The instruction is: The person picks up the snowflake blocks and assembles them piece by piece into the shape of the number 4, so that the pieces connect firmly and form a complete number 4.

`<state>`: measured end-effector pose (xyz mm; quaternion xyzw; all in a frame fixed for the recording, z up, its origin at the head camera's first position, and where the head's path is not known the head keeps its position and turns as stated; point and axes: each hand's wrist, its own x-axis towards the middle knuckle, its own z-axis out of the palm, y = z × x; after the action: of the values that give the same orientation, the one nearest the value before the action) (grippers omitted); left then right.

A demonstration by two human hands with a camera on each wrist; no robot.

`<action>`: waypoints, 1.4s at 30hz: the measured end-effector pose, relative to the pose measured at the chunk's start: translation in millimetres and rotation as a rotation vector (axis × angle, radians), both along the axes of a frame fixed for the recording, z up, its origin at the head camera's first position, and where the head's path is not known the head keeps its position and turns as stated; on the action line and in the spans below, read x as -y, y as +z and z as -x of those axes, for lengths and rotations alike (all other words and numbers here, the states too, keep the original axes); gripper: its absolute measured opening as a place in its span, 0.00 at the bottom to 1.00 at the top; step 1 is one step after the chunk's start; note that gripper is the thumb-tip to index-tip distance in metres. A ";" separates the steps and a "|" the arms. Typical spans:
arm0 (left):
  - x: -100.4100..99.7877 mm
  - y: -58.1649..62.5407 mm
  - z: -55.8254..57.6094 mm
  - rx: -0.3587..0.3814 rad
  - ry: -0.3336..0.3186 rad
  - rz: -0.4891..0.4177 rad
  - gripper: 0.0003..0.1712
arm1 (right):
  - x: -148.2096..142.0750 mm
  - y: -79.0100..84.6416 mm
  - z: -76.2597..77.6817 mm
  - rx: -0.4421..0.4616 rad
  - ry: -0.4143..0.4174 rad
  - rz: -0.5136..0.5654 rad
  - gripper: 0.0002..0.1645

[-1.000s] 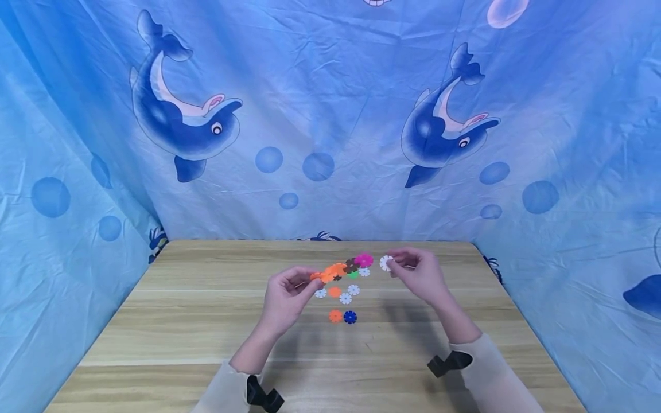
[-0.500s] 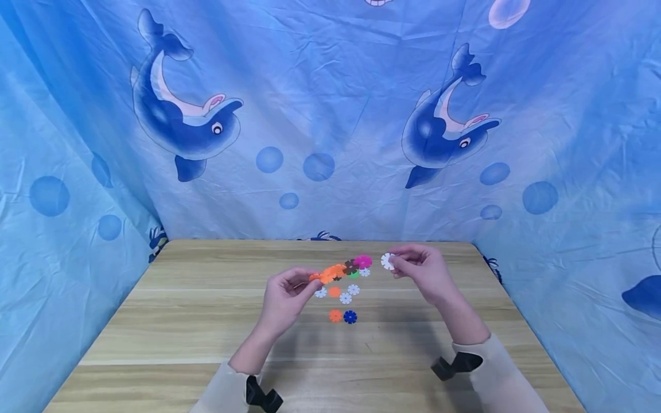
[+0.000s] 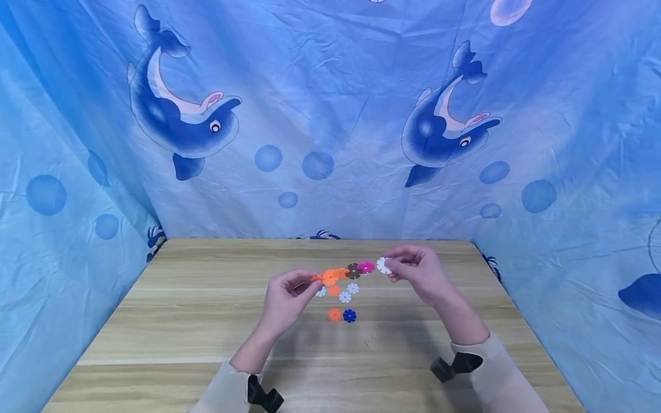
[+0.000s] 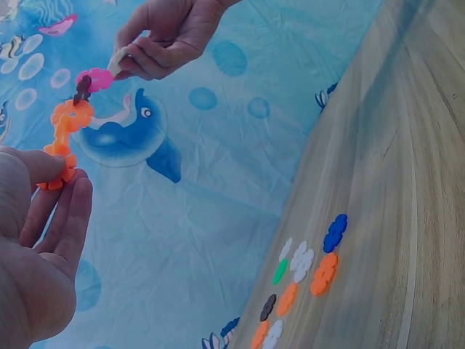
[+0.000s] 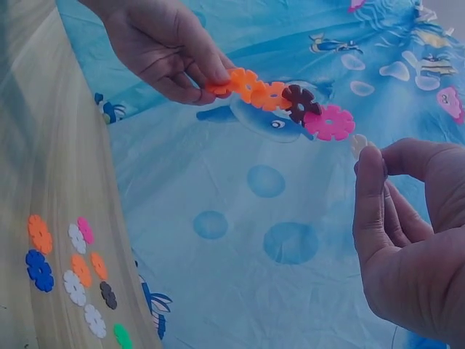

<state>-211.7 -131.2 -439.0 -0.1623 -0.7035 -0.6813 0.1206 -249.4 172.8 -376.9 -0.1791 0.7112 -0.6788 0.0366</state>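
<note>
My left hand (image 3: pixel 286 295) pinches the orange end of a chain of linked plastic snowflake discs, held above the table. Several orange discs (image 5: pixel 270 95) come first, then a dark brown disc (image 5: pixel 301 104), then a pink disc (image 5: pixel 330 123) at the free end. Between thumb and fingertips, my right hand (image 3: pixel 420 275) holds a single white snowflake disc (image 3: pixel 383 265). Its edge faces the pink disc at close range; whether the two touch, I cannot tell. Fingers cover part of the white disc in the right wrist view.
Loose discs lie flat on the wooden table below the hands: an orange disc (image 3: pixel 335 314), a blue disc (image 3: pixel 349 315), a green disc (image 4: pixel 280 272), a dark disc (image 5: pixel 108 294) and several more. A blue dolphin-print cloth (image 3: pixel 320 103) hangs behind and beside the table.
The chain's pink end has dipped and turned slightly. After a small shift right, the white disc has come back left, so the gap to the pink disc is narrower. Both grips stay the same.
</note>
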 end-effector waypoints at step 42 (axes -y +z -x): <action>-4.1 -2.7 -0.4 -0.089 0.066 0.235 0.07 | -5.2 -7.5 -6.1 0.040 -0.027 -0.222 0.16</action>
<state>-211.3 -127.1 -441.7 -0.1820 -0.7773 -0.5821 0.1545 -243.3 178.0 -384.4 -0.1508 0.7834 -0.5998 0.0614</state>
